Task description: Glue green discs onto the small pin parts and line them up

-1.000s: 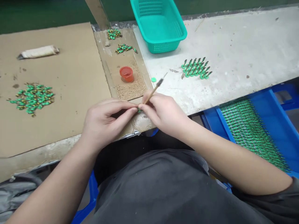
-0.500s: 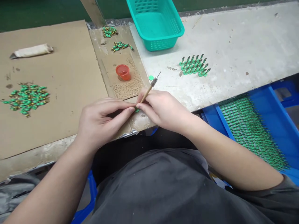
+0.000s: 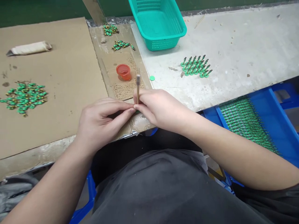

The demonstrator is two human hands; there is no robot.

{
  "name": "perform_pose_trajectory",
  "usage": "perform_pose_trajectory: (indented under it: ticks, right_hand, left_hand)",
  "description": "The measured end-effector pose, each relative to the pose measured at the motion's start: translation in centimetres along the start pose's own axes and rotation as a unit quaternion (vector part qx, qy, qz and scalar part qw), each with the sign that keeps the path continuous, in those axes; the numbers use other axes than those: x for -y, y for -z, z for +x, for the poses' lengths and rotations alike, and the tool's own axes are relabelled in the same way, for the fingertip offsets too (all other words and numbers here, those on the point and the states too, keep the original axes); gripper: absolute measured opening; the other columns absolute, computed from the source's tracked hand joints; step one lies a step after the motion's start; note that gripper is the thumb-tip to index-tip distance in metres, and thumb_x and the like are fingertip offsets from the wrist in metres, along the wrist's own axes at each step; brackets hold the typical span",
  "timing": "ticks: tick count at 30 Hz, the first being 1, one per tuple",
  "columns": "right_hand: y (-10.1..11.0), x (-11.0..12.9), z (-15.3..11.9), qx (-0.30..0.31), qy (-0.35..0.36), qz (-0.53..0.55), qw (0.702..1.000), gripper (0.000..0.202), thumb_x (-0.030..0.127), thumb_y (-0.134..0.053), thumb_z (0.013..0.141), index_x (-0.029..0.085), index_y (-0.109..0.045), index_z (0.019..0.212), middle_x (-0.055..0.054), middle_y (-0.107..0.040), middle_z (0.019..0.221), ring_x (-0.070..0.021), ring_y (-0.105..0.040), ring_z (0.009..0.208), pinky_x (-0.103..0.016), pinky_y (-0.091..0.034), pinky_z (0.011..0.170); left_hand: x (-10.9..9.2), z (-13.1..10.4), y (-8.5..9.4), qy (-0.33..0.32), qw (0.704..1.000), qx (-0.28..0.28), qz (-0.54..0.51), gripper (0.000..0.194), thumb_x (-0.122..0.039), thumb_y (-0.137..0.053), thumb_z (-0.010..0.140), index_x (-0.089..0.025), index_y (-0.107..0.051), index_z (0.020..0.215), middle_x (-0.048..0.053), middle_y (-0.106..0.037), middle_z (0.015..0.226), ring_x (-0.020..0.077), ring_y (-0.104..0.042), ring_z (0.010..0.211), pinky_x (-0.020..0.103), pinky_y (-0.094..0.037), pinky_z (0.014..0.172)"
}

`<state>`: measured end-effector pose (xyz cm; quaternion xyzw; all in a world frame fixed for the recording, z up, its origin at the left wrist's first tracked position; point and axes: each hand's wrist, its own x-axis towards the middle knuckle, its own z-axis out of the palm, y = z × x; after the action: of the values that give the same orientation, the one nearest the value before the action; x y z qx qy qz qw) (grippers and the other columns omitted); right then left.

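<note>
At the table's front edge my left hand (image 3: 102, 119) is closed in a pinch, thumb and forefinger together on a small green piece (image 3: 137, 111), mostly hidden by fingertips. Touching it, my right hand (image 3: 156, 104) has its fingers closed around a slim wooden-handled tool (image 3: 138, 93), which stands nearly upright with its dark, thin end pointing up. Whether the right fingertips also grip the green piece is hidden. A red cup (image 3: 123, 72) of liquid stands just beyond the hands. Near it lies a flat green disc (image 3: 152, 78).
Small green-and-yellow figures lie heaped on cardboard at left (image 3: 24, 98), with two smaller piles (image 3: 110, 30) behind the cup. Green bases with upright dark stems (image 3: 196, 67) stand at right. A teal basket (image 3: 161, 43), a cloth roll (image 3: 30, 48) and a blue crate (image 3: 277, 118) holding rows of green pieces surround this.
The slim tool has swung from leaning right to nearly upright in my right hand. My left hand keeps its pinch in about the same place. The view has shifted slightly.
</note>
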<state>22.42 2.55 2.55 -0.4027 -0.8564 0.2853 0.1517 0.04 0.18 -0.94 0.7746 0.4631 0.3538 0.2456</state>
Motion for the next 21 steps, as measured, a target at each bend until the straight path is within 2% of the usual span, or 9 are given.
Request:
perform_pose_trajectory:
  ticks: [3,5,7,9,12,15,18,21]
  right_hand:
    - [0.0,0.0,0.2,0.006,0.000,0.008,1.000,0.014,0.019,-0.057,0.117,0.017,-0.070,0.119,-0.010,-0.081,0.119,-0.0278,-0.077,0.113,-0.033,-0.054,0.094]
    - [-0.1,-0.2,-0.1,-0.006,-0.008,0.018,1.000,0.014,0.019,-0.057,0.117,0.017,-0.071,0.114,-0.010,-0.081,0.118,-0.0268,-0.077,0.112,-0.033,-0.055,0.096]
    - [-0.2,-0.6,-1.0,-0.049,-0.018,0.048,0.998,0.016,0.020,-0.059,0.116,0.017,-0.071,0.106,-0.009,-0.081,0.112,-0.0252,-0.078,0.107,-0.034,-0.056,0.096]
    - [-0.6,-1.0,-2.3,-0.116,-0.030,0.105,0.987,0.016,0.025,-0.061,0.116,0.018,-0.071,0.104,-0.007,-0.081,0.105,-0.0229,-0.078,0.100,-0.033,-0.058,0.094]
    - [-1.6,-1.4,-4.4,-0.199,-0.054,0.190,0.960,0.015,0.031,-0.064,0.114,0.021,-0.069,0.105,-0.004,-0.080,0.098,-0.0209,-0.080,0.091,-0.033,-0.063,0.087]
    - [-3.0,-1.6,-5.8,-0.222,-0.094,0.247,0.938,0.013,0.033,-0.068,0.111,0.022,-0.070,0.103,-0.004,-0.081,0.096,-0.0211,-0.084,0.089,-0.032,-0.066,0.083]
    - [-4.0,-1.6,-6.3,-0.237,-0.110,0.275,0.925,0.017,0.037,-0.068,0.112,0.023,-0.070,0.101,-0.006,-0.083,0.094,-0.0234,-0.087,0.089,-0.033,-0.069,0.081]
    - [-4.4,-1.5,-6.2,-0.248,-0.101,0.280,0.922,0.022,0.040,-0.065,0.113,0.024,-0.072,0.100,-0.008,-0.084,0.095,-0.0248,-0.088,0.090,-0.036,-0.072,0.084]
  left_hand:
    - [-0.1,0.2,0.1,0.002,1.000,-0.001,-0.007,0.010,-0.033,-0.081,0.102,-0.029,-0.090,0.099,0.000,-0.088,0.095,0.0155,-0.078,0.085,0.029,-0.057,0.082]
    - [-0.2,0.2,0.1,0.005,1.000,-0.003,-0.012,0.010,-0.032,-0.081,0.101,-0.029,-0.090,0.099,0.000,-0.089,0.095,0.0154,-0.079,0.085,0.029,-0.058,0.082]
    - [-0.2,0.2,0.1,0.008,1.000,-0.004,-0.017,0.010,-0.033,-0.082,0.101,-0.030,-0.091,0.101,0.000,-0.090,0.097,0.0162,-0.081,0.086,0.029,-0.059,0.083]
    - [-0.3,0.0,0.2,0.023,0.999,-0.006,-0.030,0.010,-0.034,-0.083,0.099,-0.031,-0.091,0.102,0.000,-0.091,0.101,0.0173,-0.083,0.088,0.029,-0.061,0.084]
    - [-0.6,-0.2,0.5,0.105,0.986,-0.038,-0.120,0.006,-0.032,-0.089,0.091,-0.032,-0.092,0.096,0.000,-0.091,0.098,0.0177,-0.083,0.085,0.028,-0.064,0.082]
    - [-1.1,-0.2,1.5,0.154,0.964,-0.081,-0.203,0.009,-0.030,-0.094,0.082,-0.030,-0.091,0.090,0.001,-0.089,0.089,0.0177,-0.082,0.078,0.027,-0.066,0.073]
    - [-2.1,0.0,3.3,0.145,0.955,-0.097,-0.238,0.009,-0.034,-0.095,0.083,-0.029,-0.091,0.088,0.003,-0.087,0.084,0.0171,-0.080,0.072,0.026,-0.065,0.066]
    - [-3.6,0.3,5.1,0.139,0.944,-0.084,-0.287,0.015,-0.041,-0.096,0.084,-0.028,-0.090,0.085,0.003,-0.084,0.077,0.0160,-0.075,0.063,0.025,-0.063,0.058]
